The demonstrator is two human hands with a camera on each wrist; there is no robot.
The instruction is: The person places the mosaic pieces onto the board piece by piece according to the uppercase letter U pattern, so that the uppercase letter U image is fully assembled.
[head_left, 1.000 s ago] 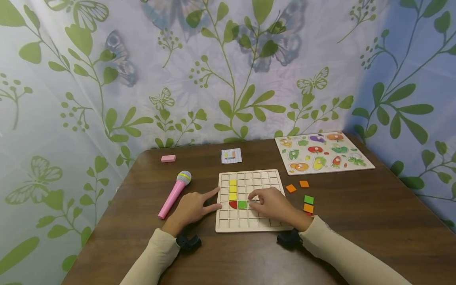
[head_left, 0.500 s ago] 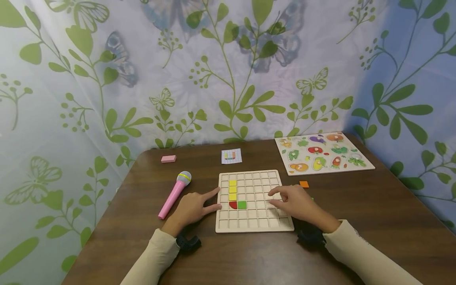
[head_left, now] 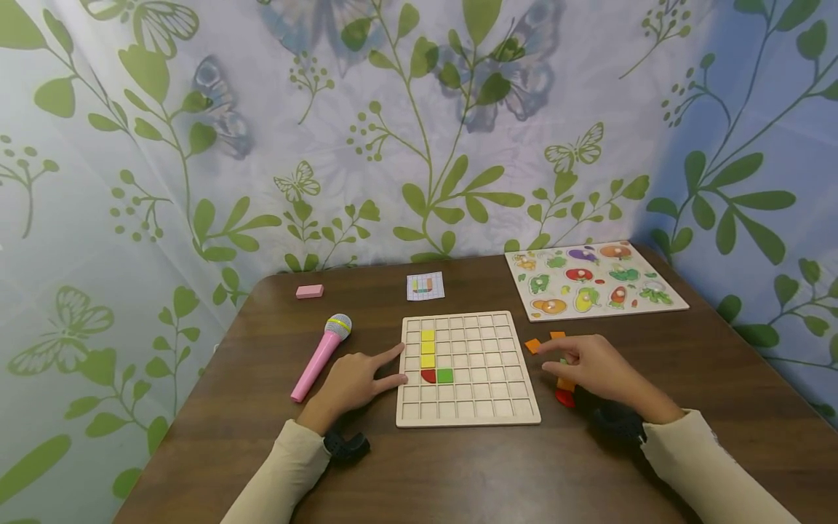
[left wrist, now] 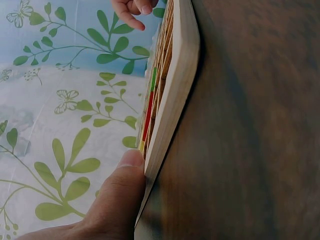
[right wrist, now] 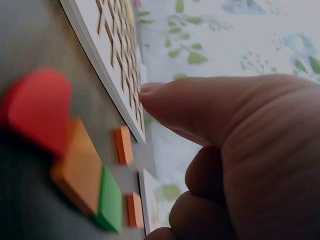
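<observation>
A wooden grid board (head_left: 484, 411) lies on the table. Down its left part run yellow square tiles (head_left: 428, 348), then a red quarter-round tile (head_left: 428, 376) with a green square tile (head_left: 445, 375) to its right. My left hand (head_left: 353, 380) touches the board's left edge with thumb and index finger spread. Off the board's right side, my right hand (head_left: 596, 370) hovers over loose tiles, holding nothing, thumb and index apart. Its index fingertip is near an orange tile (head_left: 532, 346). In the right wrist view, a red rounded tile (right wrist: 39, 111), an orange tile (right wrist: 80, 167) and a green tile (right wrist: 110, 201) lie in a row.
A pink toy microphone (head_left: 321, 358) lies left of the board. Behind stand a pink block (head_left: 310, 291) and a small pattern card (head_left: 425, 286). A vegetable puzzle board (head_left: 596, 284) occupies the back right, before a leaf-patterned cloth backdrop (head_left: 366, 109).
My right hand has left the board's middle and moved right to the loose tiles, uncovering the grid's right part. My left hand stays at the board's edge.
</observation>
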